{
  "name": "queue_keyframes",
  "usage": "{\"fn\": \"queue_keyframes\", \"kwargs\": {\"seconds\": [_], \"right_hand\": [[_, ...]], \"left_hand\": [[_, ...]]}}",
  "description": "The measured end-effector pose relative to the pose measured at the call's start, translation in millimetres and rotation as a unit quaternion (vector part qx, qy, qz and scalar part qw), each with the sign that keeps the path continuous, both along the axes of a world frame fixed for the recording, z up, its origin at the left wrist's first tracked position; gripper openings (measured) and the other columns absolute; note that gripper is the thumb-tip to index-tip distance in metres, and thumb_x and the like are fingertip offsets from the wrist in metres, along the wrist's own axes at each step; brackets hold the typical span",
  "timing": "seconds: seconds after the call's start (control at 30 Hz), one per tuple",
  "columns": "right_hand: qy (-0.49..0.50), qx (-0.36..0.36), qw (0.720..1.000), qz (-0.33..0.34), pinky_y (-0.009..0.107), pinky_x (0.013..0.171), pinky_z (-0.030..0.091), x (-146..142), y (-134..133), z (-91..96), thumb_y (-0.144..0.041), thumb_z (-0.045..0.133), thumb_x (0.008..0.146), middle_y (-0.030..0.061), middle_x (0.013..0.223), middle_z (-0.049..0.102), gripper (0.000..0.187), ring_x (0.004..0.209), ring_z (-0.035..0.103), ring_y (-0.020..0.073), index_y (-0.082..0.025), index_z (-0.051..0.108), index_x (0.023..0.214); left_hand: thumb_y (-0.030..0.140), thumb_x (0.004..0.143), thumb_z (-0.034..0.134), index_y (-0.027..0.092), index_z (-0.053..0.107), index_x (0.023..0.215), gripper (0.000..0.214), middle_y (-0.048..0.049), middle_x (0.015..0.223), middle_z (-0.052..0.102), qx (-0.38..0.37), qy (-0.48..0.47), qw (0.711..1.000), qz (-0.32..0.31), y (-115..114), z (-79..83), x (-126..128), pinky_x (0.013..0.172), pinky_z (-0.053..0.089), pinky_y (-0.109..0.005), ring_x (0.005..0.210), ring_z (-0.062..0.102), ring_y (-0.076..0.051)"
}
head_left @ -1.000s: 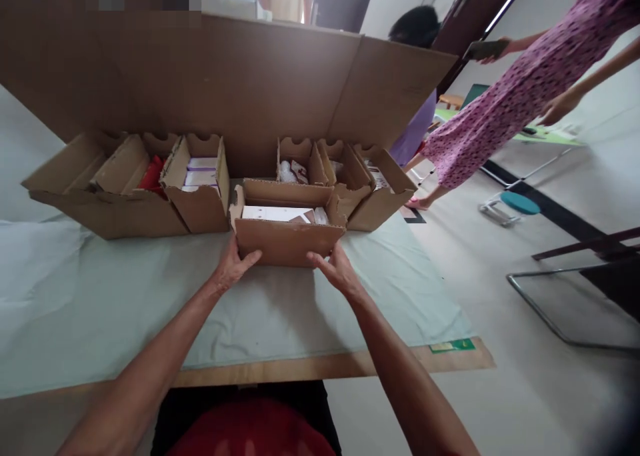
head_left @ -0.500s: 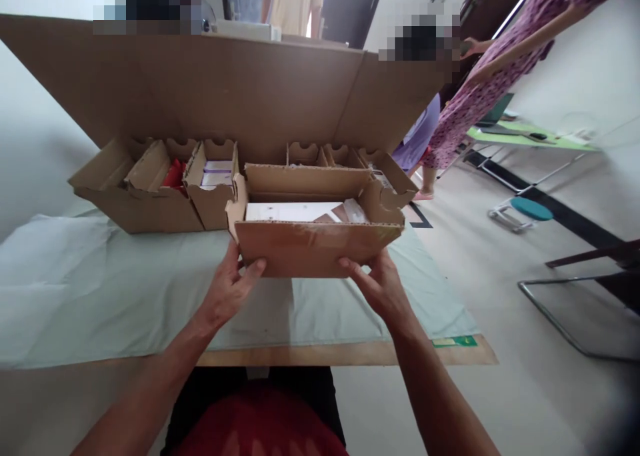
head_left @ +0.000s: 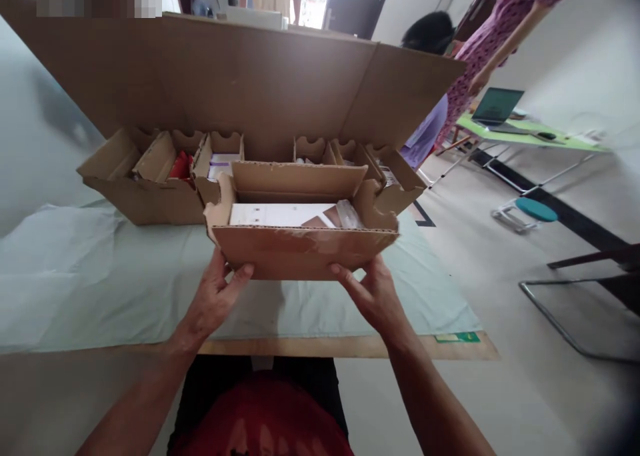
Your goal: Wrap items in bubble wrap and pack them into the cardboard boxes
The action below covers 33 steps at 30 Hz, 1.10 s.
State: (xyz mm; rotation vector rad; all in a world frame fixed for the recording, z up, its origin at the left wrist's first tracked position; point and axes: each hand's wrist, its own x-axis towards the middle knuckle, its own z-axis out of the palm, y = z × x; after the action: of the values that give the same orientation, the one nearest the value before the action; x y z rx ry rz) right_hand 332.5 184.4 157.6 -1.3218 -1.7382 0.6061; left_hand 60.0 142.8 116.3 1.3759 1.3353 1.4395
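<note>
Between my two hands is a cardboard box (head_left: 300,253), open at the top and raised above the table. Inside it lie a white carton (head_left: 273,215) and a clear plastic piece (head_left: 349,214). My left hand (head_left: 217,296) grips the lower left corner, thumb on the front face and fingers hidden underneath. At the lower right corner my right hand (head_left: 373,296) holds it the same way. Behind stands a row of similar cardboard bins (head_left: 145,199); one contains something red (head_left: 181,165), another white and purple boxes (head_left: 223,165). A gap shows in the middle of the row.
A tall cardboard panel (head_left: 260,83) rises behind the bins. Pale green cloth (head_left: 150,289) covers the table, with thin white sheeting (head_left: 65,269) at left. Beyond are two people at right, a laptop (head_left: 495,109) on a green table (head_left: 565,141), and a blue stool (head_left: 536,209).
The box and both my hands have shifted slightly left in view, and the box looks a little nearer. The head view has turned somewhat. My grip is unchanged.
</note>
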Motion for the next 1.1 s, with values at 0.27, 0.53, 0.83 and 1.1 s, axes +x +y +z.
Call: {"fn": "queue_keyframes", "kwargs": {"seconds": [0.27,0.53,0.83,1.1], "right_hand": [[-0.002,0.013,1.000,0.011,0.044,0.086,0.055,-3,2,0.9,-0.051,0.070,0.084,0.0106,0.109,0.073,0.042,0.100,0.068,0.0301,-0.023,0.061,0.113],[-0.004,0.004,0.999,0.036,0.044,0.089,0.054,-16,1,-6.9,-0.051,0.069,0.086,0.0110,0.112,0.072,0.042,0.102,0.067,0.0303,-0.022,0.061,0.116],[0.030,-0.100,0.979,0.176,0.045,0.091,0.056,-5,34,-52.3,-0.058,0.073,0.081,0.0112,0.117,0.073,0.048,0.109,0.067,0.0319,-0.022,0.067,0.112],[0.130,-0.218,0.903,0.346,0.047,0.105,0.049,-35,112,-74.0,-0.056,0.075,0.077,0.0111,0.136,0.066,0.071,0.123,0.063,0.0278,-0.021,0.056,0.135]], "left_hand": [[0.045,0.094,0.062,0.022,0.045,0.147,0.060,-0.0095,0.137,0.061,0.012,-0.008,1.000,0.014,-1,-0.1,0,0.108,0.050,-0.039,0.127,0.058,-0.026],[0.048,0.093,0.062,0.020,0.048,0.142,0.058,-0.0098,0.129,0.065,-0.004,0.001,0.999,0.032,-8,-7.0,-14,0.103,0.053,-0.037,0.120,0.062,-0.024],[0.044,0.094,0.062,0.020,0.050,0.136,0.049,-0.0131,0.129,0.064,-0.051,0.054,0.985,0.152,-59,-61.0,13,0.109,0.049,-0.043,0.125,0.061,-0.027],[0.039,0.096,0.060,0.025,0.030,0.157,0.069,-0.0183,0.152,0.049,-0.076,0.102,0.984,0.121,-120,-98.2,24,0.102,0.056,-0.045,0.123,0.065,-0.030]]}}
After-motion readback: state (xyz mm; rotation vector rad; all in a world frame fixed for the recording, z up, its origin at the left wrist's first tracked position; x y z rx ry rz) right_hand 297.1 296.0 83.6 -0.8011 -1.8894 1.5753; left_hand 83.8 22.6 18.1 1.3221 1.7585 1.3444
